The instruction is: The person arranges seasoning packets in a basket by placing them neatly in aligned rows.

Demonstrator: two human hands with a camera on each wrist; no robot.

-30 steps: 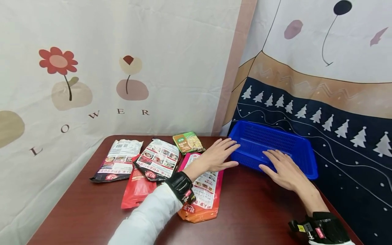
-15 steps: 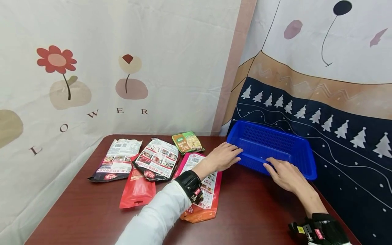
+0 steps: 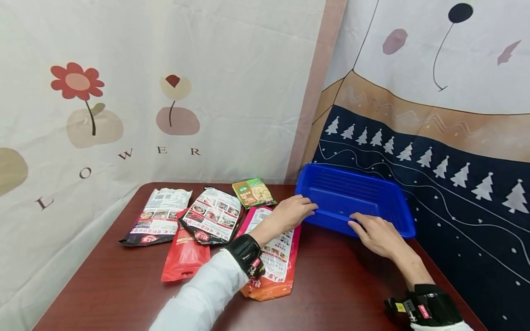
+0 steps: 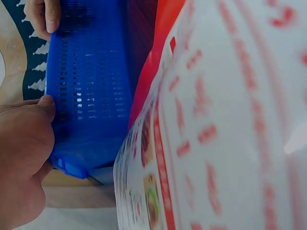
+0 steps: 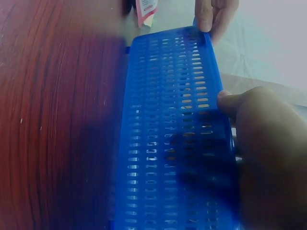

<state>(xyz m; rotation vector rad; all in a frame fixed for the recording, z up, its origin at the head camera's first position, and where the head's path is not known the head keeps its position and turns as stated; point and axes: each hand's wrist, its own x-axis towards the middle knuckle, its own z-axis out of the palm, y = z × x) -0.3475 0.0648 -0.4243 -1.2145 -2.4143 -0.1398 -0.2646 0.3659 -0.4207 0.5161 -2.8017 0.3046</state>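
A blue plastic basket [image 3: 343, 197] with slotted sides sits at the back right of the table. My left hand [image 3: 289, 215] grips the left part of its near rim, thumb outside the wall in the left wrist view. Further right on the same rim, my right hand [image 3: 380, 235] holds on, its thumb [image 5: 225, 100] against the slotted wall and its other fingers mostly hidden behind it. Below my left forearm lies a pink and orange food pouch [image 3: 278, 259], partly covered by the arm; its printed white panel fills much of the left wrist view.
Left of the pouch lie a black-edged pouch [image 3: 215, 214] overlapping a red pouch [image 3: 186, 259], and another white and dark pouch [image 3: 161, 214]. A small green and brown packet [image 3: 253, 192] is near the back edge. Printed cloths [image 3: 248, 92] hang behind the brown table [image 3: 339, 285].
Both hands have come down onto the near rim, their fingers closing over it. The basket has since shifted left, with both hands moving along. The pouches stay where they were.
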